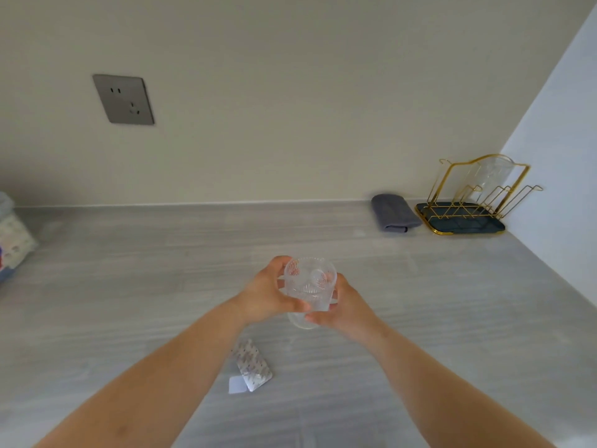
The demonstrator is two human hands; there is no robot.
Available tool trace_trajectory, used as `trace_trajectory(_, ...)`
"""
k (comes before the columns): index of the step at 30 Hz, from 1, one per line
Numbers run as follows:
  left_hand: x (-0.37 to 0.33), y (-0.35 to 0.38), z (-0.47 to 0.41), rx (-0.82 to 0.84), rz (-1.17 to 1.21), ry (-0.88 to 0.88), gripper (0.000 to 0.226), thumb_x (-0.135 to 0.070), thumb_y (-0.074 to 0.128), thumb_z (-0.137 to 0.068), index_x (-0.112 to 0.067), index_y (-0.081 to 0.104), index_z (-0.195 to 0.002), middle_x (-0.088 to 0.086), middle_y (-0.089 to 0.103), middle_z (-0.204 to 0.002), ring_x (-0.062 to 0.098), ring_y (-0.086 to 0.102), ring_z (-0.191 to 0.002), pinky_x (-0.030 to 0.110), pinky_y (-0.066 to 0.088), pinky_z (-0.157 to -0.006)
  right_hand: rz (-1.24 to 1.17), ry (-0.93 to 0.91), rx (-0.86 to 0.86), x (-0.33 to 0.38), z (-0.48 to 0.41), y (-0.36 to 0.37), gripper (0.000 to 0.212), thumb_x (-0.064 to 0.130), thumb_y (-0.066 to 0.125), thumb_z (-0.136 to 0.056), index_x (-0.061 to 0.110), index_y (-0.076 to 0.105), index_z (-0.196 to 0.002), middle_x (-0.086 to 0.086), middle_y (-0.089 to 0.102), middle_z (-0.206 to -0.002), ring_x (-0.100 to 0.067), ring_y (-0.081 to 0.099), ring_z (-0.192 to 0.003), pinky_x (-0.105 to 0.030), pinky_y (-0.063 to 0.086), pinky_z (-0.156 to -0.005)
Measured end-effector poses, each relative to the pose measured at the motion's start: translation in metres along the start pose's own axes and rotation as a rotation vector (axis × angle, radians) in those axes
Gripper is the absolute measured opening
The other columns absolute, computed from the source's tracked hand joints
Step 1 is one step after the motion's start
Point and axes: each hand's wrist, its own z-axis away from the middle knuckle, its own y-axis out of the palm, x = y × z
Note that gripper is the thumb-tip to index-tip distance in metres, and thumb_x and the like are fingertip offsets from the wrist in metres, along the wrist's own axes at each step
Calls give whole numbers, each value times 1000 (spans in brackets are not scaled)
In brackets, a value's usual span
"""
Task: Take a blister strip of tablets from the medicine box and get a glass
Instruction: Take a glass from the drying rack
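Nearest, the blister strip (253,367) already lies out on the bench (452,318), and both hands, left (269,294) and right (344,307), are closed around the patterned glass (310,287) held above it, so by my judgement little remains.

A clear, cut-pattern glass (309,287) glints above a matt grey, wood-grained counter (129,286), where a foil-backed blister strip (253,367) with a dull silver sheen lies nearer the camera than the glass. Far right of the glass, a soft grey cloth (392,212) sits beside a shiny gold wire rack (478,189) on a dark, gold-rimmed tray (465,228). The wall behind is smooth and matt, bearing a brushed grey socket (123,99).
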Motion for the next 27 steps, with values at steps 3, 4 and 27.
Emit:
trace_trajectory(3, 13, 5, 6, 16, -55, -56, 80, -5, 80, -61, -17, 36, -126, -8, 44, -109, 17, 49, -105, 26, 44, -82, 2, 2, 12, -15, 5, 10, 75, 8, 78, -63, 15, 38, -126, 13, 53, -104, -12, 52, -101, -30, 49, -88)
trace_trajectory(4, 17, 6, 8, 19, -63, -60, 79, -5, 80, -60, -19, 36, -124, -8, 43, -110, 16, 48, -105, 24, 44, -80, -3, 3, 21, -18, 6, 13, 75, 8, 78, -62, 16, 38, -126, 19, 52, -101, -11, 53, -101, -28, 49, -86)
trace_trajectory(27, 42, 18, 21, 60, -99, -94, 75, -9, 79, -62, -39, 37, -117, -21, 48, -104, 8, 47, -107, 23, 48, -87, 23, 106, -5, -36, 25, 27, 79, 20, 74, -59, 19, 36, -127, 12, 54, -110, -12, 54, -107, -36, 49, -94)
